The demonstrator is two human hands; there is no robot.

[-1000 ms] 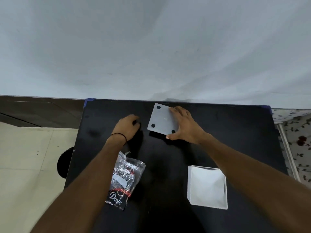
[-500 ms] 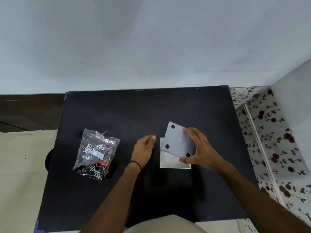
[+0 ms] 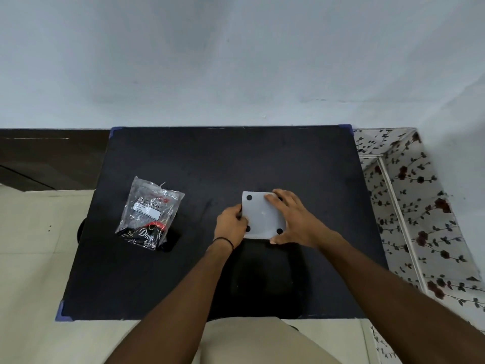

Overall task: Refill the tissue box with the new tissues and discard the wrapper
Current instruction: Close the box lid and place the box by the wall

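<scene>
Both hands now press the base panel (image 3: pixel 263 215) onto the tissue box, previously held tilted above it; left hand (image 3: pixel 229 227) and right hand (image 3: pixel 294 219) grip its edges. Wrapper (image 3: pixel 149 212) remains near the table's (image 3: pixel 210 158) left edge, awaiting disposal.

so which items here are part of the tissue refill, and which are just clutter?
Job:
- box, base panel up, black feet showing
- left hand and right hand, both on the box
- wrapper, on the table

Lying about:
- nothing else on the table
</scene>
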